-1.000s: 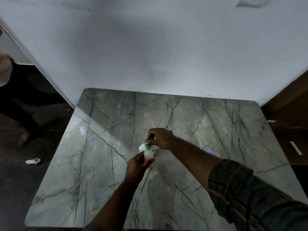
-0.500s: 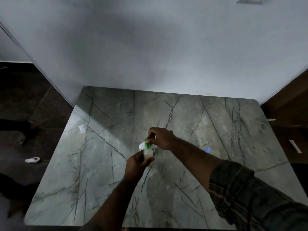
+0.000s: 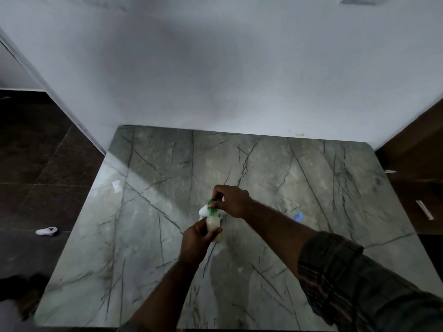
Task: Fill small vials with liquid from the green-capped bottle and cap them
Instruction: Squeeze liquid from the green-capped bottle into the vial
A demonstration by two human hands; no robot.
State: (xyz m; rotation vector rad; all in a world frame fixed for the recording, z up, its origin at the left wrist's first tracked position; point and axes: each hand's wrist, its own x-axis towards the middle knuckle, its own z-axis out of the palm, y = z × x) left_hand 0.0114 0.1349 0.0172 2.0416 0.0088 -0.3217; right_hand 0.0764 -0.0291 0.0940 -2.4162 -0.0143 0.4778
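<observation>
Left hand grips bottle; right hand pinches green cap.

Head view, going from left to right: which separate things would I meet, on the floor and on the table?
White object → small clear scrap → green-capped bottle → small blue piece → pale strip.

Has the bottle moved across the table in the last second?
No. The bottle sits at the same spot against the table's dark veins, left hand gripping its body, right hand pinching the green cap.
</observation>
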